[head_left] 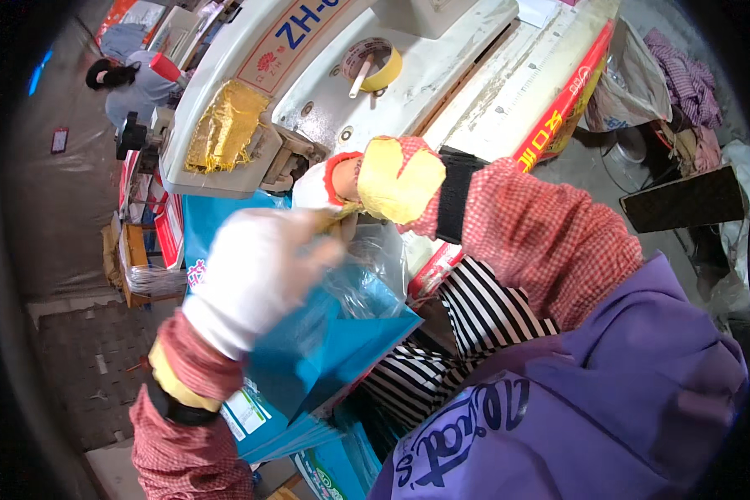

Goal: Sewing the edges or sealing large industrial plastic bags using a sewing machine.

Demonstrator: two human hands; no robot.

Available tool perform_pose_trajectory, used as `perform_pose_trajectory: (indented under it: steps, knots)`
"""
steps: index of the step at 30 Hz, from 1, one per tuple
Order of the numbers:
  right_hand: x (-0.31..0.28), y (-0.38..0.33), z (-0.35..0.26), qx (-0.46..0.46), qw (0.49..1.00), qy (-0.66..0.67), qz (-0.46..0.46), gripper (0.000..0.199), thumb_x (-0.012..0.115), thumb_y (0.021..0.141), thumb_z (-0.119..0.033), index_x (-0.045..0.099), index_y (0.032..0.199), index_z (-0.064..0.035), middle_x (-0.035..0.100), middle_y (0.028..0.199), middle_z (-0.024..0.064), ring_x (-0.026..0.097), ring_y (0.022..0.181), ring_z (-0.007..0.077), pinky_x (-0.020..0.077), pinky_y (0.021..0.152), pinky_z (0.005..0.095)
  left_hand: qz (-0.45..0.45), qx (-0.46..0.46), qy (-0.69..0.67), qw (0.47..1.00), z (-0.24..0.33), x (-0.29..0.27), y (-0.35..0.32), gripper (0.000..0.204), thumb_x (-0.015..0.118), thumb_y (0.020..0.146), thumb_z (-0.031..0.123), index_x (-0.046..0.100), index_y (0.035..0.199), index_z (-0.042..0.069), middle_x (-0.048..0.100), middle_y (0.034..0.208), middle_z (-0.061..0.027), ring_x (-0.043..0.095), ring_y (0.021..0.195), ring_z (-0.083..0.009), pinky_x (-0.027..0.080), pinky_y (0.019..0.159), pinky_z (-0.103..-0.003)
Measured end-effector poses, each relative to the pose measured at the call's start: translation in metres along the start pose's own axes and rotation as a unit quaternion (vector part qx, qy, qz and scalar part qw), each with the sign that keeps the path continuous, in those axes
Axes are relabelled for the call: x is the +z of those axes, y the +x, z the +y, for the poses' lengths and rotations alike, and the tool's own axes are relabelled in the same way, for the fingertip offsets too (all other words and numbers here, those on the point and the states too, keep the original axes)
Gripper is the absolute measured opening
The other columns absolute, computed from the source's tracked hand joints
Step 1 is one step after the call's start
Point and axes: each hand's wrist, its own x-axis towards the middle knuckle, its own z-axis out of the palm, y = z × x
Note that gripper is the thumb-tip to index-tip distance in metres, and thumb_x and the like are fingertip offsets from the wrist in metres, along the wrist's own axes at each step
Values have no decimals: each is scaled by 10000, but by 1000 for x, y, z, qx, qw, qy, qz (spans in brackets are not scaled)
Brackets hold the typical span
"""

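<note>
— White-gloved left hand (254, 271): closed on the blue bag (325, 350), clear liner (375, 271) at its mouth?
— Yes, beside the machine (325, 75). Right hand (375, 179), yellow-patched glove, pinches the bag's top edge.

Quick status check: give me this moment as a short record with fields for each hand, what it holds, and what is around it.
left hand: white-gloved left hand, blurred, gripping the top edge of the blue bag
right hand: right hand in a white glove with a yellow patch, at the bag's mouth beside the machine
bag lining: clear plastic liner showing at the opening
machine: white machine right behind the hands
on machine: yellow tape roll; yellow cloth
background: another person at upper left
</note>
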Motion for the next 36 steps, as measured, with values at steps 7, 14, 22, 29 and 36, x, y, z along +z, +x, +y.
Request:
perform_pose_trajectory:
  steps: [7,14,22,29,36]
  knots:
    - [18,-30,16,-11,995,31,92,385,590,786,-172,645,1167,-156,702,946,128,694,788,252,552,715,399,-408,58,21,911,86,-11,20,468,620,846,168,502,1287,64,612,937,-189,603,822,-350,491,753,-413]
    - [25,-31,-4,-44,992,43,111,369,598,790,-194,635,1152,-128,696,942,141,689,798,268,549,718,403,-141,-222,-115,958,75,-62,-24,349,574,835,69,589,1183,38,595,738,-136,587,653,-238,470,640,-303]
    - [31,-31,-17,-60,989,57,123,361,607,795,-220,624,1134,-97,689,938,155,683,809,287,545,721,408,-192,-469,-149,849,63,-100,-22,231,554,865,108,688,1053,98,605,690,-4,547,562,-103,473,517,-245]
    - [38,-36,-22,-65,987,62,133,364,615,799,-242,614,1118,-69,682,935,168,678,819,304,542,724,412,-297,11,-61,953,55,-51,-44,531,575,871,496,611,643,18,517,598,-139,536,618,-350,426,593,-435]
    - [45,-36,-31,-72,985,67,145,375,623,803,-264,604,1103,-41,676,931,181,673,829,321,539,727,416,-546,-61,267,792,121,-81,-77,414,644,757,459,678,618,70,624,666,-99,625,682,-291,471,686,-381]
